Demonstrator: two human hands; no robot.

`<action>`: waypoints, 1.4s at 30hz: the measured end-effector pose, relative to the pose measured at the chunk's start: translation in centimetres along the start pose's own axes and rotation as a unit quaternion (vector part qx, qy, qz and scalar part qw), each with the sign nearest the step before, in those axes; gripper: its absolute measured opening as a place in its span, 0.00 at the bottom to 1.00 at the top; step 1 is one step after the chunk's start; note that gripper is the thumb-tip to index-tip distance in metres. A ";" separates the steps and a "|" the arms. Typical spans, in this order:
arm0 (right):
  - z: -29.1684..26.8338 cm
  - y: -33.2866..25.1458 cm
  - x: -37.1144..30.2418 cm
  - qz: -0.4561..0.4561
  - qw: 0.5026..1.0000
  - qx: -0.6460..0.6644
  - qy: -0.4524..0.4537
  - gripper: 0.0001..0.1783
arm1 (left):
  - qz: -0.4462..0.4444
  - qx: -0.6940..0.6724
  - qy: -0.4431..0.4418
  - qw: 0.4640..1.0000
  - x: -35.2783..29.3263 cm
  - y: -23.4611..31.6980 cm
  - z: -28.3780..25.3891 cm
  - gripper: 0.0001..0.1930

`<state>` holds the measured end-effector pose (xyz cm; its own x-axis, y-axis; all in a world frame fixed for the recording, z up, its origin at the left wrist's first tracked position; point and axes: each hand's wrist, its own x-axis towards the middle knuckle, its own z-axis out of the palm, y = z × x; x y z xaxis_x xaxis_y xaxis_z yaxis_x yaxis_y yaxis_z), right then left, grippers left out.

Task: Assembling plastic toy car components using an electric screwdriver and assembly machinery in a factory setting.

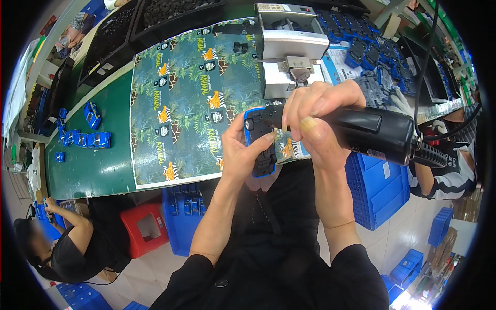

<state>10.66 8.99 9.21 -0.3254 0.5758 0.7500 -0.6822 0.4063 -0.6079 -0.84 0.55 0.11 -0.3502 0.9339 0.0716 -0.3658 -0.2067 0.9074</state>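
My left hand (236,154) grips a toy car (257,129) with a blue body, its black underside turned up, at the table's near edge. The fingers wrap its left side and the thumb lies across the underside. In my right hand (323,121) is a black electric screwdriver (380,135), lying nearly level. Its nose end points left at the upper part of the car's underside. My fingers and the nose hide the tip, so I cannot tell whether it touches a screw.
A metal screw feeder (289,44) stands just beyond my hands. Blue and black car parts (369,54) crowd the far right. Several blue toy cars (98,140) lie on the green table at left. A blue crate (374,191) is below right; a person (77,243) sits at left.
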 end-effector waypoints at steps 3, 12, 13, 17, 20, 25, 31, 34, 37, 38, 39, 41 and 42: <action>-0.8 -1.2 1.2 -0.039 0.999 0.002 -0.021 0.08 | -0.027 -0.047 0.043 0.998 0.1 0.3 0.2 0.22; -4.5 0.0 5.2 -0.027 0.984 -0.140 0.110 0.08 | -0.080 -0.171 0.048 0.981 0.4 1.0 -1.9 0.28; -4.2 0.4 5.3 -0.029 0.981 -0.153 0.113 0.07 | -0.082 -0.154 0.036 0.984 0.5 0.9 -2.0 0.28; -3.2 -0.1 5.7 0.008 0.969 -0.236 0.074 0.08 | -0.093 -0.151 0.026 0.984 0.7 0.9 -2.1 0.24; -3.3 -0.1 6.5 0.086 0.965 -0.240 0.059 0.09 | -0.097 -0.149 0.031 0.984 0.9 0.7 -2.2 0.25; -1.9 -2.6 1.8 0.111 0.991 0.000 0.070 0.04 | -0.075 -0.135 0.057 0.986 1.0 0.7 -1.5 0.25; 0.6 -2.6 -1.7 0.088 0.992 0.087 0.034 0.08 | -0.096 -0.132 0.055 0.985 1.3 0.8 -2.1 0.25; 1.5 -2.6 -2.5 0.118 0.990 0.050 0.064 0.09 | -0.099 -0.135 0.062 0.984 1.3 0.7 -2.0 0.25; 1.5 -2.3 -2.8 0.132 0.988 0.043 0.061 0.09 | -0.098 -0.137 0.061 0.984 1.2 0.9 -1.6 0.25; 1.5 -2.3 -2.9 0.139 0.988 0.033 0.062 0.09 | -0.094 -0.134 0.057 0.985 1.2 0.9 -1.5 0.25; 1.9 -2.4 -3.0 0.141 0.987 0.035 0.062 0.09 | -0.094 -0.134 0.060 0.985 1.2 0.8 -1.5 0.25; 2.6 -2.8 -3.2 0.201 0.971 0.090 0.094 0.15 | -0.119 -0.160 0.061 0.978 1.2 0.7 -1.6 0.24; 2.5 -2.4 -3.3 0.204 0.970 0.093 0.093 0.15 | -0.118 -0.159 0.065 0.978 1.2 0.7 -1.6 0.24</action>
<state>11.70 4.35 8.83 -0.4809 0.7868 0.3868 -0.6335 -0.0068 -0.7737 -2.92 1.03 0.13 -0.3227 0.9257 -0.1973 -0.6927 -0.0889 0.7157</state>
